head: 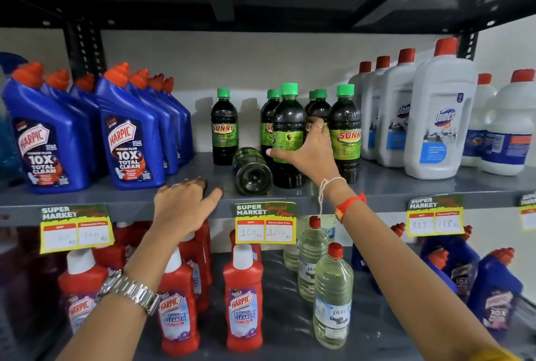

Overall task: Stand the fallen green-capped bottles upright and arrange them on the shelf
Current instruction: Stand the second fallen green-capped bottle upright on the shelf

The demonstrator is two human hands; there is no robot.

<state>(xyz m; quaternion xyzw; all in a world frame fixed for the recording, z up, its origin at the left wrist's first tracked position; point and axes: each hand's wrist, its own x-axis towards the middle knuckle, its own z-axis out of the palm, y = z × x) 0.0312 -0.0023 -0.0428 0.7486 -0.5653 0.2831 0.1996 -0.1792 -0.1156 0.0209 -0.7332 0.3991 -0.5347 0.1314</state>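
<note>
1. A person faces a grey store shelf [406,186]. Dark green-capped bottles stand in a cluster at its middle, between blue toilet-cleaner bottles [127,134] on the left and white red-capped bottles [438,128] on the right.
2. The right hand [307,149] wraps around the front upright bottle [285,134], thumb on its left side and fingers curled around the right. This is likely to steady it or slide it into line.
3. The left hand [182,201] rests palm down on the near shelf edge, fingers loosely spread and holding nothing, probably as a brace.
4. One fallen bottle [253,170] lies on its side just left of the held bottle, seemingly touching it.
5. Its long axis runs near to far: the round base faces the viewer and the cap end, hidden, points toward the back wall.
6. A lone upright bottle [224,128] stands further left, apart from the cluster.
7. Judging by this, one bottle is left to stand up.
</note>
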